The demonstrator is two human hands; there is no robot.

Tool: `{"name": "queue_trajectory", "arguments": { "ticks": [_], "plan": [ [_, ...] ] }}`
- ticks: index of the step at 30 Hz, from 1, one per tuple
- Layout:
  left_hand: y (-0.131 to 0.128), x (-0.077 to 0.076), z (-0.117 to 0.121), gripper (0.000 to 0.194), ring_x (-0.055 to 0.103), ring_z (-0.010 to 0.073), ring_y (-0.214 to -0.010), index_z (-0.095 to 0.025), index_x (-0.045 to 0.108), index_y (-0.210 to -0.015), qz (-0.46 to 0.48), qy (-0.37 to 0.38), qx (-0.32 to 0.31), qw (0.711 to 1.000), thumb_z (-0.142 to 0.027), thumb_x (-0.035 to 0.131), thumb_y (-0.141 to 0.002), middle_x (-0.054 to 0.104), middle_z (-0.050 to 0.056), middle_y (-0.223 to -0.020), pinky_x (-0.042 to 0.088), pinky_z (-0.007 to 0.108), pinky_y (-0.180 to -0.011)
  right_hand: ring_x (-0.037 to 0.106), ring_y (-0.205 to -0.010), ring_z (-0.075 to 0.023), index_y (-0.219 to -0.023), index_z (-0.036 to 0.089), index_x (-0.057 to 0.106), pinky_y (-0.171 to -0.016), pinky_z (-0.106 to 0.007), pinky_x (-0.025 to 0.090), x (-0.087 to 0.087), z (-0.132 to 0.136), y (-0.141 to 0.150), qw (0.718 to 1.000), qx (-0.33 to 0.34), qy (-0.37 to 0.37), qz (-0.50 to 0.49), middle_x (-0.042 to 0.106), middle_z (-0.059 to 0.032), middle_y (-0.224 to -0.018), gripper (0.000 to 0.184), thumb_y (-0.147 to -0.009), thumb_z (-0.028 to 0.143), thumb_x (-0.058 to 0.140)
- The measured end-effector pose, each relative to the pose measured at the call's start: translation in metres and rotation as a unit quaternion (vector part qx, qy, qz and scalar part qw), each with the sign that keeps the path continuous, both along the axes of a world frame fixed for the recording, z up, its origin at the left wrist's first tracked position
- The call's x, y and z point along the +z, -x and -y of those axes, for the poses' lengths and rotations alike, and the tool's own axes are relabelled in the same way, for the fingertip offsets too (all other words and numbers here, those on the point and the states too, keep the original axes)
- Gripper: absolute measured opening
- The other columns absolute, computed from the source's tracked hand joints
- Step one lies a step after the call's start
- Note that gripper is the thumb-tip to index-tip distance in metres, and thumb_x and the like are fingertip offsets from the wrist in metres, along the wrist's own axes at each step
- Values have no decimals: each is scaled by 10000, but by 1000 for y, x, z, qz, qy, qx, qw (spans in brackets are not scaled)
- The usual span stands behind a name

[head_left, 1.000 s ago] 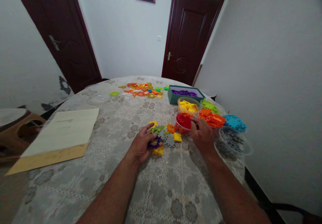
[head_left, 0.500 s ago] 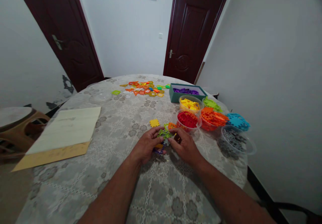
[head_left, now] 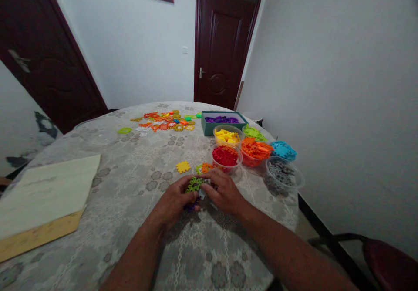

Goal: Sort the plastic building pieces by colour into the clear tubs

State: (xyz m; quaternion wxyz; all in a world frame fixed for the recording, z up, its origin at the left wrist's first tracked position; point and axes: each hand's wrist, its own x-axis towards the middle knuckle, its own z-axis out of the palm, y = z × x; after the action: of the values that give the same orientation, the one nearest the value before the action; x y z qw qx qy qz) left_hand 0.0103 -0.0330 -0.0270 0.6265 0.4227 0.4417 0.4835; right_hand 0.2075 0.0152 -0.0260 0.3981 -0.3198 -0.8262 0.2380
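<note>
As the left hand [head_left: 174, 200] pinches a green piece [head_left: 195, 184], the right hand [head_left: 226, 191] flanks it; hold unclear.

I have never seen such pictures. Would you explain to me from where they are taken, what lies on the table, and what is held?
No machine here: these are a person's bare hands, seen by one camera worn on the head, looking forward and down. The left hand holds a light-green toothed piece, with a purple piece below; the right hand is at its other side, grip hidden. On the tablecloth, at right, clear tubs hold red pieces, yellow pieces and grey pieces, near a green box. Farther off lies a mixed pile; at left, paper sheets.
</note>
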Motion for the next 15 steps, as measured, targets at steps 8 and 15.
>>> {"name": "queue_trajectory", "arguments": {
  "ticks": [8, 15],
  "plan": [
    [1, -5, -4, 498, 651, 155, -682, -170, 697, -1299, -32, 15, -8, 999, -280, 805, -826, 715, 68, -958, 586, 291, -600, 655, -1099, -227, -1105, 249, 701, -992, -409, 533, -2, 0, -1, 998, 35, -47, -26, 704, -71, -1131, 190, -953, 146, 654],
    [0, -5, -5, 499, 660, 160, -686, -175, 708, -1254, -3, 16, 10, 1000, -249, 840, -779, 697, 47, -908, 603, 296, -606, 669, -899, -194, -1025, 222, 692, -844, -334, 531, 22, 9, -6, 996, -54, -44, -61, 726, -42, -963, 106, -971, 194, 606]
  ]
}}
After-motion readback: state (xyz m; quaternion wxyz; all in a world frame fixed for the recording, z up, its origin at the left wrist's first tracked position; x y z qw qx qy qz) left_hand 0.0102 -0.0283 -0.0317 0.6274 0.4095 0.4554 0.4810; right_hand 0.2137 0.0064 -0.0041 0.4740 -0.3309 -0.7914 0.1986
